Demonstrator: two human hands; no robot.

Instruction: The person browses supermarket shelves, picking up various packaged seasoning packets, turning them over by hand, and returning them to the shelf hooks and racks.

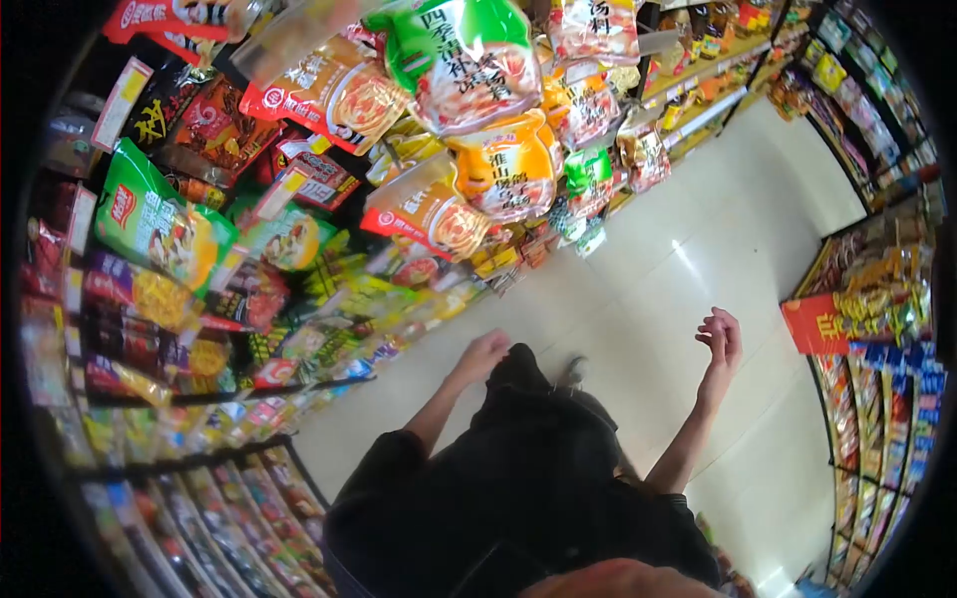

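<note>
The goods all lie on one side of this aisle: the hanging food pouches [588,105] are ahead of the left hand [485,354], and that hand looks clearly nearer to them than the other. Closest in line is a brown pouch with a red band [429,209], forward and a little to the left; just beside it, on its right, hangs a yellow-orange pouch [506,164], its longer side running roughly toward the person's dark-clothed body [478,468], with a big green pouch [464,60] beyond. The left hand seems apart from all of them, though depth is hard to judge from here. It's blurred, fingers apparently tucked in, so I can't tell whether it is closed; nothing shows in it. Across the body, the right hand [720,334] hangs above the pale floor [668,259], fingers loosely bent and parted, holding nothing I can see. Nearest on its side is a red panel [815,324] at the front of some bagged goods [877,309], off to the right and well apart from it.
</note>
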